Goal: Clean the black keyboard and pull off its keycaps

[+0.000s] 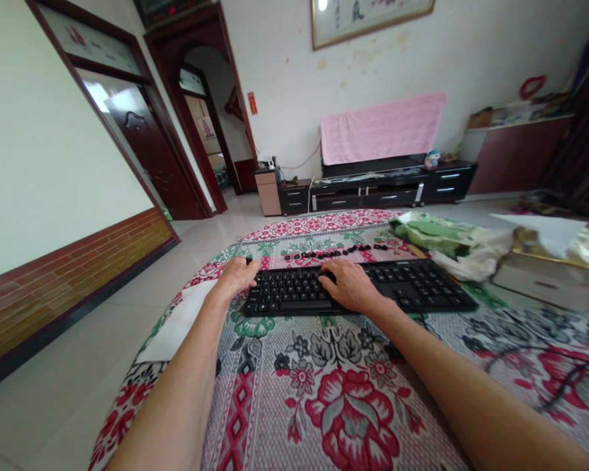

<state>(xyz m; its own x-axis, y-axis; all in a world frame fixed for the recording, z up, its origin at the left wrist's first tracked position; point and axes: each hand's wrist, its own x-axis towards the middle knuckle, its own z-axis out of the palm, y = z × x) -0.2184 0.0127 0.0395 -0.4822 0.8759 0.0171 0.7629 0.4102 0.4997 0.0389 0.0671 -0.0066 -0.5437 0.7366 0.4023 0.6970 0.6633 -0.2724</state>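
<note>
A black full-size keyboard [304,305] lies across the flowered tablecloth [255,412]. At its left end my left hand [235,276] is closed round the edge, thumb toward the keys. My right hand [348,282] rests over the middle of the keys, fingers bent down at the upper rows and thumb drawn in. Whatever its fingertips hold, if anything, is hidden or too small to make out. Behind the keyboard, several loose black keycaps [328,253] lie in an uneven row.
White paper [174,327] lies left of the keyboard. A green and white plastic bag [436,239] and a box [544,281] stand at the right. A black cable [564,386] curls over the cloth's right side. Beyond is a low black cabinet [387,196].
</note>
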